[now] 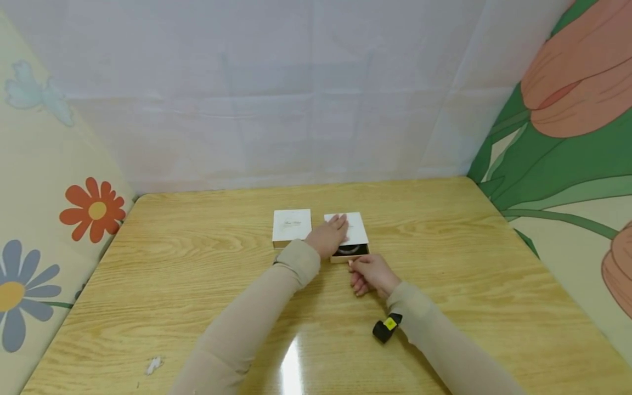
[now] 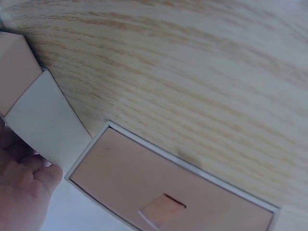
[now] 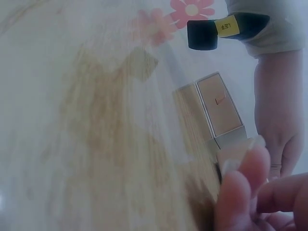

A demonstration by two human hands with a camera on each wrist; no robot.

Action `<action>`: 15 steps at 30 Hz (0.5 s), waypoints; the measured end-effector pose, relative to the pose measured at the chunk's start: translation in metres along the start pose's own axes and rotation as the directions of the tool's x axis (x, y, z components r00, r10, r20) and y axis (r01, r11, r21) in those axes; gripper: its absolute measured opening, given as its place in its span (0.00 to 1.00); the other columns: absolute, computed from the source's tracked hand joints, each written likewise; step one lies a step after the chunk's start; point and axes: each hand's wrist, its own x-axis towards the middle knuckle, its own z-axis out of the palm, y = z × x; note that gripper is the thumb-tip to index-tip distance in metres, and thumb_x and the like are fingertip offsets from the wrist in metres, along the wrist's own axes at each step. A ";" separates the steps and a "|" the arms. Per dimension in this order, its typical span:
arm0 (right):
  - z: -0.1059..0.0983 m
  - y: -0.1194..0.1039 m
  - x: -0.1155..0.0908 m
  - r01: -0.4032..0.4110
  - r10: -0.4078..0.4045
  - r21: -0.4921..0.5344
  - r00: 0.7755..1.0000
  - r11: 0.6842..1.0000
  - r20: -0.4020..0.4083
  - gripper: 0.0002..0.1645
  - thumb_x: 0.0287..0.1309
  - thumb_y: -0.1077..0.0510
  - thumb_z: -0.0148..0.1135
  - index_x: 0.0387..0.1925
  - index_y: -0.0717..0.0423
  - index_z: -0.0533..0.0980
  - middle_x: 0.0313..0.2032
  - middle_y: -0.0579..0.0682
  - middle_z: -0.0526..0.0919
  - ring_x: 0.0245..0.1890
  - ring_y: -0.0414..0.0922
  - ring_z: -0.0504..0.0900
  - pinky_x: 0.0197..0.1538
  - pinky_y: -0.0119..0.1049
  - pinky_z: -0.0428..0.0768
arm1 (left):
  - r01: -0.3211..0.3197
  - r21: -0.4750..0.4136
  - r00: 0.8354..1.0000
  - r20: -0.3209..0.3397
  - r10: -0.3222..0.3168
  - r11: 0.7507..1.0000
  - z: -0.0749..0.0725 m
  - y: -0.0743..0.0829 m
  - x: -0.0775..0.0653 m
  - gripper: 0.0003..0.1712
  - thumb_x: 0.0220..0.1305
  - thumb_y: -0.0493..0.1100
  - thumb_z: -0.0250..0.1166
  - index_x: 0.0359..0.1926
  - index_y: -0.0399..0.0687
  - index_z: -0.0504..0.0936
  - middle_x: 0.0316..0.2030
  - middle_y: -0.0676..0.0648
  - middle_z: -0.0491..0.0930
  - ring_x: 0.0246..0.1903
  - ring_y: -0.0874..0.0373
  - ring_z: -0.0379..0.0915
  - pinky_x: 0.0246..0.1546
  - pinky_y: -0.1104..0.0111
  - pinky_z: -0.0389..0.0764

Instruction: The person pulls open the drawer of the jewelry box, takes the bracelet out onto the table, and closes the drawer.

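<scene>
Two small white boxes with printed lids lie side by side on the table. My left hand holds the right box, fingers across its white sleeve; in the left wrist view, curled fingers touch its side. The drawer of this box is partly out, showing a dark inside with a curved greyish item, mostly hidden under the sleeve. My right hand pinches the pull tab at the drawer's front between thumb and fingers. The left box is closed, its pinkish front and tab visible in the left wrist view.
The wood-grain table has a white scrap near its front left. A white cloth hangs behind, and flower-patterned panels stand at both sides. A black strap with a yellow label hangs at the right wrist.
</scene>
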 end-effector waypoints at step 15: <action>0.001 -0.001 -0.006 -0.007 0.007 0.015 1.000 1.000 0.006 0.14 0.71 0.64 0.49 0.39 0.73 0.75 0.16 0.50 0.76 0.12 0.38 0.74 0.17 0.32 0.80 | -0.001 -0.001 1.000 -0.006 0.001 1.000 0.002 -0.001 0.002 0.31 0.78 0.48 0.41 0.73 0.35 0.54 0.74 0.40 0.47 0.73 0.48 0.41 0.71 0.58 0.52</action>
